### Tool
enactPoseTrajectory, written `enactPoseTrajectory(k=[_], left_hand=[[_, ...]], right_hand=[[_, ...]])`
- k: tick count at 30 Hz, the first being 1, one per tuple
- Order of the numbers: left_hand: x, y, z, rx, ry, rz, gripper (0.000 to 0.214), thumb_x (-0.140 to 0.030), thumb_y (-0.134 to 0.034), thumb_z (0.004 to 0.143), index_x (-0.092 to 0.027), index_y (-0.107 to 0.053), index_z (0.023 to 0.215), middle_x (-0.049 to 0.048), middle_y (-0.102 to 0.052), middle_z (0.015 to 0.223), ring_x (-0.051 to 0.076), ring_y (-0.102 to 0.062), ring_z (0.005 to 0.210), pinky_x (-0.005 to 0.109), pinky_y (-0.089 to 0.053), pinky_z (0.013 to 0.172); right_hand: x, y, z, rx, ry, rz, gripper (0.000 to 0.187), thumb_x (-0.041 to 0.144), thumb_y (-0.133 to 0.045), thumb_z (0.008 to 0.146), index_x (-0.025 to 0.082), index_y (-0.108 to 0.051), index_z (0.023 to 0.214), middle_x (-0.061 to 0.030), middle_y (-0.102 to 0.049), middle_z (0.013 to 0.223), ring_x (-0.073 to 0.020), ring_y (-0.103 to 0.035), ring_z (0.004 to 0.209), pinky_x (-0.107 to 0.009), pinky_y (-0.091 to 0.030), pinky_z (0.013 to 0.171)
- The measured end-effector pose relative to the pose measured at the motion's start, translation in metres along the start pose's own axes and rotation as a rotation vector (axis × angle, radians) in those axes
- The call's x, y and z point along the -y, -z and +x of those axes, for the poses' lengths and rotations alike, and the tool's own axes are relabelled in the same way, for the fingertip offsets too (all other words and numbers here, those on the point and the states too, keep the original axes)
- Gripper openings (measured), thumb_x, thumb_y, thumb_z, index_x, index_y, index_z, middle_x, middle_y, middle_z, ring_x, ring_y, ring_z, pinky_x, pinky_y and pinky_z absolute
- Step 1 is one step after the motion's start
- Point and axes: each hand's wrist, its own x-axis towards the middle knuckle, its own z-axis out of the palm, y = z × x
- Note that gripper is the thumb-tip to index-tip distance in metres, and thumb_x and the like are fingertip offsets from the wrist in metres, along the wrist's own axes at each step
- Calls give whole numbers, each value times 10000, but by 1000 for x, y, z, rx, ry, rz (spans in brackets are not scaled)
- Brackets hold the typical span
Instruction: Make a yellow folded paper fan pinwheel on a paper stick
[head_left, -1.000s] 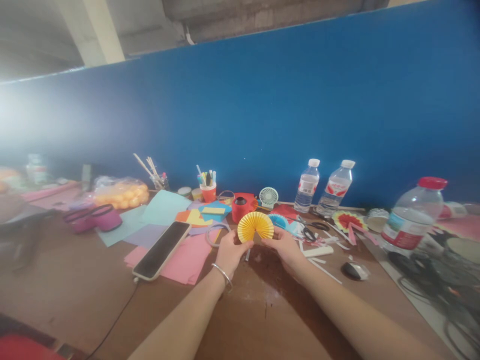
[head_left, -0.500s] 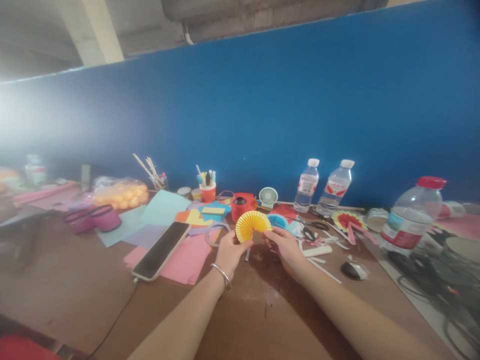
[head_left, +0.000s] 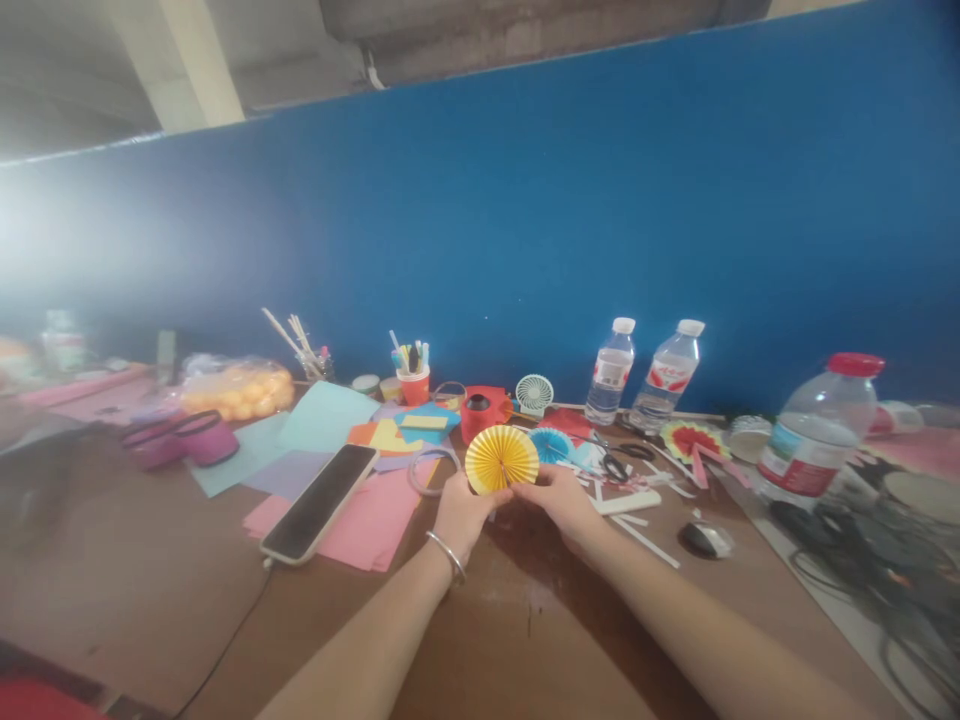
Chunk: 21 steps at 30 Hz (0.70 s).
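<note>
A yellow pleated paper rosette [head_left: 501,460] is held up over the table, its folds spread into a full circle. My left hand [head_left: 459,515], with a silver bangle at the wrist, pinches its lower left edge. At the lower right edge, my right hand [head_left: 561,500] pinches it too, the fingertips of both hands close together at the bottom. Behind it lies a blue pleated paper rosette [head_left: 550,445]. Left of my left hand are pink paper sheets [head_left: 375,525] and a roll of tape [head_left: 435,471].
A phone [head_left: 321,503] on a cable lies at left. Scissors [head_left: 616,466], paper strips and a computer mouse [head_left: 705,540] are at right. Water bottles [head_left: 611,375], a small white fan [head_left: 535,395] and a cup of pens [head_left: 414,385] stand near the blue partition [head_left: 480,220].
The yellow paper has gone from an arc with a gap at the bottom to a closed circle. My right hand has moved left, bringing its fingertips to the left hand's.
</note>
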Motion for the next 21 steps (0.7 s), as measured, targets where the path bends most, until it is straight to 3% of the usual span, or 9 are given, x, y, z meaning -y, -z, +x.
enactPoseTrajectory(k=[4, 10, 14, 18, 21], left_hand=[[1, 1, 1, -7, -29, 24, 423, -288, -696, 550, -96, -584, 910, 93, -643, 864, 221, -585, 794, 279, -458, 647], [-2, 0, 1, 19, -55, 59, 399, -269, -691, 550, -110, -551, 888, 74, -631, 841, 187, -577, 763, 273, -445, 669], [-6, -4, -4, 108, -33, 96, 367, -255, -649, 591, -128, -507, 905, 45, -613, 768, 146, -567, 703, 247, -435, 637], [-7, -7, -12, 187, -149, 422, 216, -262, -551, 673, -168, -557, 868, 4, -601, 692, 121, -533, 634, 232, -403, 611], [-6, -8, -17, 356, -251, 620, 147, -257, -502, 710, -191, -593, 805, -16, -603, 657, 110, -517, 608, 213, -383, 588]], right_hand=[[-2, -1, 1, -8, 8, -25, 232, 229, -635, 591, 140, -644, 804, -10, -635, 677, -109, -497, 540, -228, -367, 519], [1, 1, 1, 25, 20, 116, 175, 289, -611, 634, 135, -606, 715, 22, -543, 556, -85, -453, 494, -208, -350, 479], [-2, 13, 10, -197, 30, 155, 261, 353, -638, 605, 139, -594, 749, 28, -532, 543, -76, -426, 447, -198, -330, 428], [-11, 35, 22, -416, 55, 99, 339, 411, -654, 559, 123, -586, 724, -9, -558, 570, -95, -452, 459, -208, -343, 414], [-13, 53, 25, -508, 22, -122, 391, 493, -574, 605, 127, -589, 741, -18, -554, 572, -128, -479, 475, -240, -364, 434]])
